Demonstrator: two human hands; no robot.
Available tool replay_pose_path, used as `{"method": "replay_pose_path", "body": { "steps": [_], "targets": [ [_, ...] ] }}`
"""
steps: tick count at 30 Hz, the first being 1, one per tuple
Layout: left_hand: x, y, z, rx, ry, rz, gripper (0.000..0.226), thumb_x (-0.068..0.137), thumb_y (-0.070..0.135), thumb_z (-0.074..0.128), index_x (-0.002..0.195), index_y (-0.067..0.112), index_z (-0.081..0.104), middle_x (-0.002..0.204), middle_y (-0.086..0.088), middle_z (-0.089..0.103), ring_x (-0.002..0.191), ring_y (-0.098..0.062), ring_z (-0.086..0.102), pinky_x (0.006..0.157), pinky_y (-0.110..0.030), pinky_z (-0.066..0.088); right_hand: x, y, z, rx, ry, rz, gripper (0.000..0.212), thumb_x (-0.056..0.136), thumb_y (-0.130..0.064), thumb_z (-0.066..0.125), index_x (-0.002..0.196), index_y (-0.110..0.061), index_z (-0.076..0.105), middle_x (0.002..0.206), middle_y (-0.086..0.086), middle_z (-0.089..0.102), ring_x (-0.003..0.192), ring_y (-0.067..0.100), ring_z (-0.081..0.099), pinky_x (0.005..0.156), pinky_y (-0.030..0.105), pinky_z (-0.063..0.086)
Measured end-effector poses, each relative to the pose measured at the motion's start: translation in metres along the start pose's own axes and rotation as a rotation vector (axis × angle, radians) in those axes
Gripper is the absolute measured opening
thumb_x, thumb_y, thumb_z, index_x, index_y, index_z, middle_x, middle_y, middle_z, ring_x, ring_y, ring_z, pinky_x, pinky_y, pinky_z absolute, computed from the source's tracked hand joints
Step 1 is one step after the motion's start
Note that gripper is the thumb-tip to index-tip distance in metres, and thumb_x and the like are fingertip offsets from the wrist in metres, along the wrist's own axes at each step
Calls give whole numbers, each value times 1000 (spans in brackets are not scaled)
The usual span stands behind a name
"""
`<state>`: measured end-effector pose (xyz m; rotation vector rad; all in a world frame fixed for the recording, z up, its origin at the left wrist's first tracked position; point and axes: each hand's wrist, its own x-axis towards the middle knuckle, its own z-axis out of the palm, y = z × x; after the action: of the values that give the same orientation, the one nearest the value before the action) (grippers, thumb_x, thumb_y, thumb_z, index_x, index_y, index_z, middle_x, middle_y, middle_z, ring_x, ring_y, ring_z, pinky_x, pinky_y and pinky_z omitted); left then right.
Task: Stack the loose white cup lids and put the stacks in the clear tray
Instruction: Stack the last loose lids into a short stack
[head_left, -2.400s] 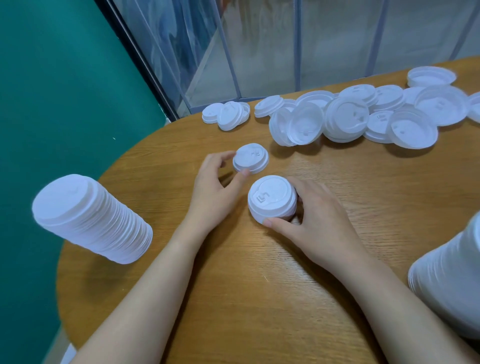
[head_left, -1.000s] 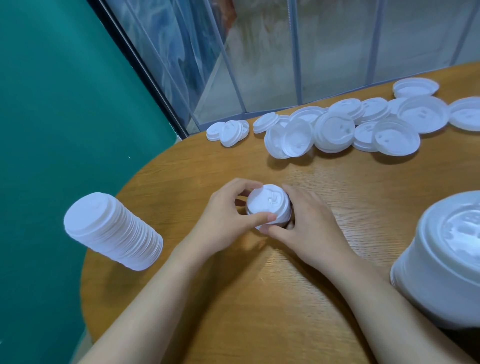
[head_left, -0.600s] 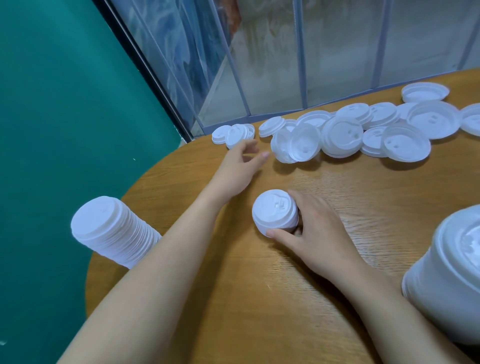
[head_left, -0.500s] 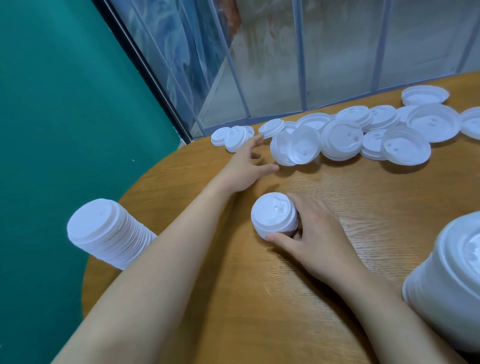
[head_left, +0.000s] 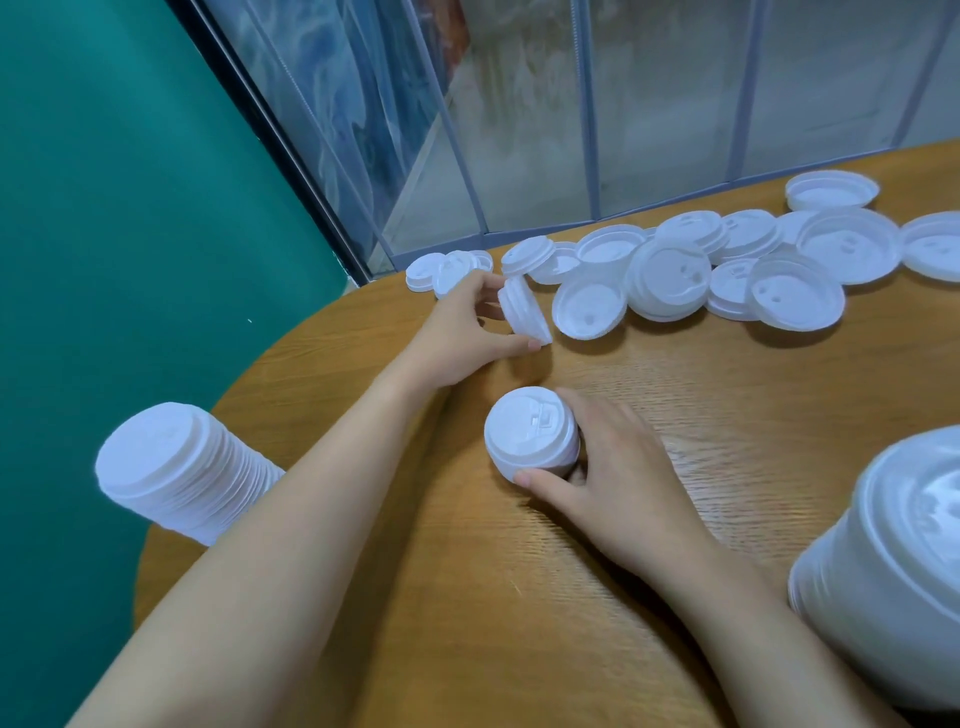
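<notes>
While a short stack of lids (head_left: 531, 432) is gripped upright on the wooden table (head_left: 649, 395) by the right hand (head_left: 615, 478), a single lid (head_left: 523, 312), tilted on edge just beyond the stack, is pinched by the left hand (head_left: 460, 332); loose lids (head_left: 670, 275) are scattered farther beyond the stack.

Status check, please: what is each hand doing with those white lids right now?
Left hand pinches one tilted white plastic lid. Right hand grips the short stack of white lids on the wooden table. Nothing between them.
</notes>
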<state>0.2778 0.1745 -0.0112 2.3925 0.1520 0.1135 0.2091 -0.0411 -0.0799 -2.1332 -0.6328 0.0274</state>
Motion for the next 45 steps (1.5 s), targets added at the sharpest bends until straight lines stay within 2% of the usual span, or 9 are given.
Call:
{"method": "replay_pose_path", "body": {
  "steps": [4, 8, 14, 18, 21, 27, 31, 37, 45],
  "targets": [
    [-34, -3, -26, 101, 24, -55, 61, 73, 48, 92, 121, 33, 58, 112, 18, 64, 101, 0, 63, 75, -11, 49, 0, -2, -1, -1, -6, 4, 70, 78, -63, 74, 138, -35, 50, 123, -20, 57, 116, 12, 46, 102, 34, 35],
    [-68, -11, -44, 221, -41, -67, 53, 76, 53, 87, 120, 36, 63, 110, 17, 66, 100, -3, 61, 84, -23, 51, 0, -3, -1, 13, -7, 0, 64, 77, -63, 74, 131, -36, 52, 115, -23, 56, 112, 12, 47, 96, 33, 35],
    [-97, -15, -58, 407, -67, -32, 58, 82, 65, 75, 131, 36, 63, 110, 15, 59, 102, -1, 55, 89, -29, 48, 0, -4, -2, 20, -7, -8, 63, 77, -61, 75, 130, -36, 53, 110, -24, 53, 108, 12, 46, 96, 35, 37],
    [-106, -3, -55, 367, -73, 30, 68, 82, 63, 74, 142, 37, 57, 115, 18, 54, 111, 6, 52, 99, -26, 45, 0, -3, -2, 27, 4, -8, 64, 77, -57, 79, 132, -37, 53, 111, -25, 53, 109, 10, 45, 97, 36, 38],
    [-108, 8, -44, 346, -143, 80, 79, 81, 64, 76, 150, 36, 50, 123, 21, 49, 122, 3, 51, 109, -31, 45, 0, -2, -2, 25, 3, -15, 59, 76, -57, 79, 127, -39, 53, 102, -28, 52, 104, 9, 45, 95, 37, 39],
    [-101, 24, -25, 282, -205, 130, 83, 75, 51, 89, 148, 35, 51, 121, 19, 51, 115, -3, 57, 103, -33, 51, 0, -2, -2, 50, 10, -5, 61, 75, -56, 80, 127, -37, 55, 110, -23, 57, 108, 12, 48, 96, 37, 40],
    [-97, 27, -17, 254, -209, 153, 67, 70, 45, 94, 129, 31, 65, 121, 14, 58, 112, -4, 59, 100, -32, 52, 1, -2, -2, 60, 8, 3, 60, 74, -59, 78, 126, -37, 56, 108, -21, 60, 105, 12, 49, 95, 39, 43],
    [-96, 25, -10, 252, -228, 150, 69, 74, 45, 91, 136, 29, 66, 125, 19, 59, 117, -1, 57, 103, -30, 49, 0, -2, -2, 62, 12, -2, 55, 76, -59, 77, 121, -35, 56, 105, -22, 59, 104, 11, 49, 95, 39, 41],
    [-97, 18, -7, 186, -193, 125, 67, 72, 41, 94, 131, 30, 66, 124, 19, 63, 115, 1, 59, 102, -27, 49, 1, -3, -2, 73, 19, -13, 58, 74, -59, 79, 123, -39, 56, 107, -23, 60, 105, 12, 49, 96, 39, 42]
  ]
}}
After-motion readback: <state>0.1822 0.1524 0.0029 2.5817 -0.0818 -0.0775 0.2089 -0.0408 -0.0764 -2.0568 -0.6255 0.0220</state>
